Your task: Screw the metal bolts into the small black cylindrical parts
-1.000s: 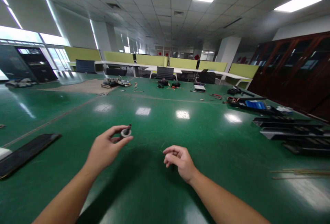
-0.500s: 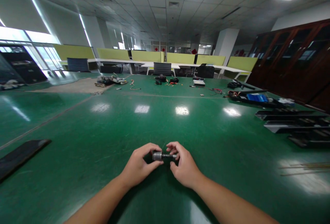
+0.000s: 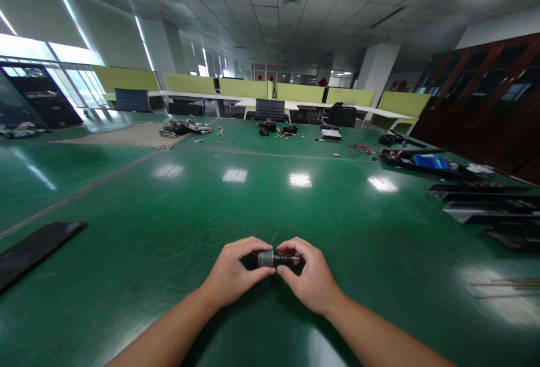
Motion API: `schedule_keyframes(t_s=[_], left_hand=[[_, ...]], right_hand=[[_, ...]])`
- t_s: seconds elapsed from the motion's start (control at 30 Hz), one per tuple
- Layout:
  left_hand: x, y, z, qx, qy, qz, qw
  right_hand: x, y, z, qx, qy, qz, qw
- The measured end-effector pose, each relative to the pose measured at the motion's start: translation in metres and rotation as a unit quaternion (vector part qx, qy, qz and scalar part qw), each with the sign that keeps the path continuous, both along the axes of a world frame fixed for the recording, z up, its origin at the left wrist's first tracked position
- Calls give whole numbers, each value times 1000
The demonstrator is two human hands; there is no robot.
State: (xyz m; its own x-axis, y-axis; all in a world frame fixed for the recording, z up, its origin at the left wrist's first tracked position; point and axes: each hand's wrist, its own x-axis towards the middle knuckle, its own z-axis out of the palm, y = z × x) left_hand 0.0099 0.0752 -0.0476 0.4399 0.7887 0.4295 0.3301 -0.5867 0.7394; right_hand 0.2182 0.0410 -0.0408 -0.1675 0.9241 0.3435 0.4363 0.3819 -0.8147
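Low over the green table (image 3: pixel 189 209) is a small motor (image 3: pixel 265 259), a silver-grey cylinder lying sideways. Its dark, ridged shaft (image 3: pixel 284 260) points right. My left hand (image 3: pixel 236 271) grips the cylinder's ends and sides between thumb and fingers. My right hand (image 3: pixel 312 277) curls round the shaft, its thumb in front and its fingers behind and above. Whether every right fingertip touches the shaft is hard to see. The shaft's tip shows inside the right hand's curve.
A dark flat plate (image 3: pixel 37 251) lies at the left. Metal channels (image 3: pixel 485 212) and thin rods (image 3: pixel 506 285) sit at the right. Farther back are a black tray with a blue item (image 3: pixel 431 161), a white box (image 3: pixel 330 134) and a heap of parts (image 3: pixel 183 125).
My right hand has closed in round the shaft, its thumb and fingers now nearer the cylinder. Both hands and the motor appear slightly farther right as the view turned a little.
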Motion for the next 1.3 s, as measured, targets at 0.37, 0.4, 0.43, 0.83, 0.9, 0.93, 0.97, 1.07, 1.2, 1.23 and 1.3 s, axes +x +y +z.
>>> schedule_keyframes(t_s=[0.37, 0.4, 0.43, 0.83, 0.9, 0.93, 0.97, 1.07, 1.2, 1.23, 1.3], left_hand=[[0, -4, 1, -3, -21, -8, 1000], [0, -4, 0, 2, -22, -7, 1000], [0, -4, 0, 8, -24, -6, 1000], [-2, -7, 2, 73, -21, -1, 997], [-2, -7, 1, 74, -22, 0, 997], [-2, -7, 2, 75, -23, 1, 997], [-2, -8, 2, 76, -23, 2, 997], [-2, -8, 2, 76, -20, 7, 997], [-2, -7, 2, 77, -19, 13, 997], [-2, -7, 2, 79, -18, 13, 997], [-2, -7, 2, 82, -17, 12, 996]], right_hand=[[1, -2, 3, 15, 5, 22, 1000], [2, -2, 3, 16, 7, 28, 999], [2, -2, 3, 18, 10, 34, 999], [1, 0, 0, 6, 25, 28, 999], [1, -1, 1, 6, 24, 29, 999], [1, -1, 1, 6, 24, 28, 999], [2, -2, 2, 7, 24, 28, 999], [2, -1, 2, 9, 19, 28, 999], [3, 0, 1, 7, 13, 25, 1000], [4, 0, 1, 5, 13, 24, 1000], [4, 0, 1, 2, 12, 24, 1000]])
